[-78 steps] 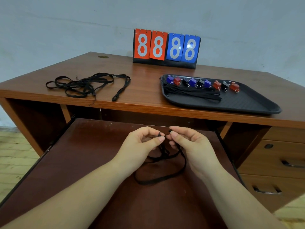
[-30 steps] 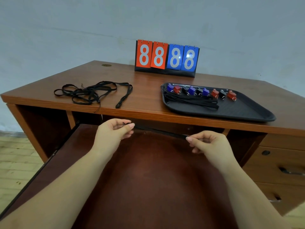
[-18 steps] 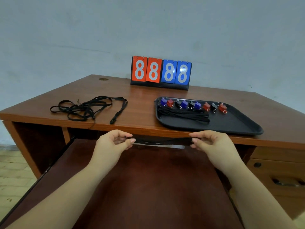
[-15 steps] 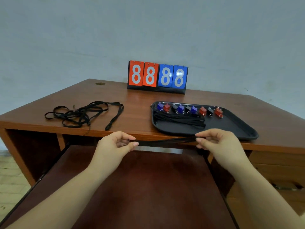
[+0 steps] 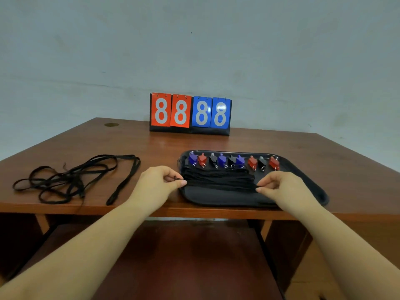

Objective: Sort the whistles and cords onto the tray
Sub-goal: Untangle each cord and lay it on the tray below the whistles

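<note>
Below the brown desk (image 5: 151, 146) edge a pull-out shelf (image 5: 184, 256) lies nearest; above it the left hand (image 5: 159, 184) and right hand (image 5: 281, 185) each pinch an end of a folded cord (image 5: 218, 187), stretched over the black tray (image 5: 216, 199) just before the cord bundle (image 5: 218, 177). Uneven release could let it spring open or slide off the tray's near rim. Beyond stand the whistles (image 5: 232, 162) in a row; tangled cords (image 5: 71, 178) wait at left, a scoreboard (image 5: 190, 113) behind, none obstructing.
</note>
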Demonstrator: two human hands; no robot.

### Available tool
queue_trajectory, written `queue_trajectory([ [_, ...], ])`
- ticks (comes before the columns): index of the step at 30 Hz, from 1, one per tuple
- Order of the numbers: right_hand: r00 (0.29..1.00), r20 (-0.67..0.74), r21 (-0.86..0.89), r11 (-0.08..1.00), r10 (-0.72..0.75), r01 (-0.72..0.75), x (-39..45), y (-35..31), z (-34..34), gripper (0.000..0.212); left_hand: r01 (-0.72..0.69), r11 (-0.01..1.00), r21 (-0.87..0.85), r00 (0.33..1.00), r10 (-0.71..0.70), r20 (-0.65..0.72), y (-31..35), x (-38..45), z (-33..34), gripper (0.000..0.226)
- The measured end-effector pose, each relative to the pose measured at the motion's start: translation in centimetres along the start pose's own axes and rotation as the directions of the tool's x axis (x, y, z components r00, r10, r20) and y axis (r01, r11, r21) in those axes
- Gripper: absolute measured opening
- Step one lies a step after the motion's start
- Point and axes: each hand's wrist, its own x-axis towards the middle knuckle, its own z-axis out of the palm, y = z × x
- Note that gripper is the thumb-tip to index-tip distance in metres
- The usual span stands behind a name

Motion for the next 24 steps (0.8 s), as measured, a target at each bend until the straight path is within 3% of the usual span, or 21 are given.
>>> queue_trajectory([
  [6, 0.998, 0.064, -0.067, 0.998, 0.004, 0.0, 2.4, 0.7, 0.8, 0.009, 0.03, 0.995, 0.094, 0.996, -0.038, 0.081, -0.4, 2.7, 1.5, 0.011],
  [13, 0.999, 0.052, -0.073, 0.997, 0.012, -0.009, 3.8, 0.9, 1.2, 0.005, 0.018, 0.992, 0.125, 0.998, -0.025, 0.057, -0.9, 3.5, 2.3, 0.016],
  [18, 1.0, 0.008, -0.121, 0.993, 0.015, -0.014, 2.8, 0.6, 0.8, 0.025, 0.012, 0.998, 0.068, 1.0, -0.013, 0.016, -1.3, 2.4, 1.2, 0.028],
  [21, 0.997, -0.069, -0.175, 0.984, -0.039, 0.026, 1.6, -0.7, 0.7, 0.029, -0.025, 0.996, 0.086, 1.0, 0.026, -0.008, -1.3, 1.5, -0.3, 0.026],
  [24, 0.99, -0.066, -0.124, 0.986, -0.121, 0.113, 0.7, -2.9, 1.3, 0.025, -0.019, 0.99, 0.142, 0.999, 0.023, -0.023, -1.8, 1.0, -2.6, 0.021],
])
